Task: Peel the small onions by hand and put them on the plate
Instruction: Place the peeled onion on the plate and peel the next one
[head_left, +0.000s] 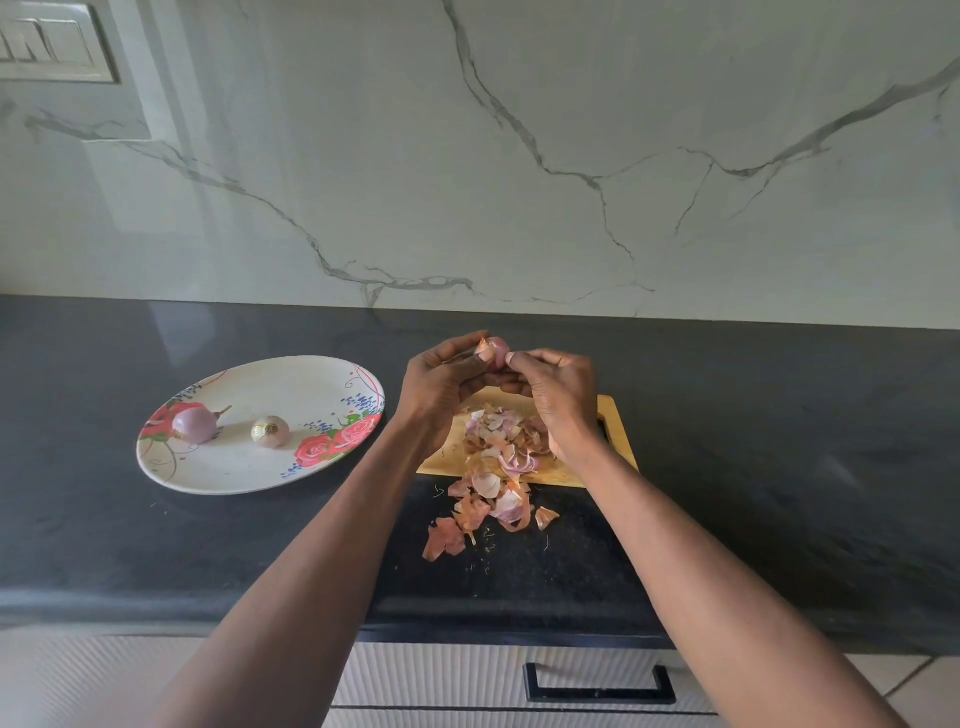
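Both my hands are raised above the wooden cutting board (618, 431), holding one small pink onion (494, 351) between them. My left hand (441, 384) cups the onion from the left. The fingertips of my right hand (558, 389) pinch its skin from the right. On the oval white plate with red roses (249, 467) at the left lie two peeled onions: a purple one (194, 425) and a paler one (270, 431). A heap of onion peels (496, 467) covers the board and spills onto the counter in front of it.
The dark stone counter (779, 441) runs left to right under a marble-patterned wall. Its front edge is close to me, with a drawer and black handle (600, 686) below. A switch panel (52, 47) is on the wall at top left.
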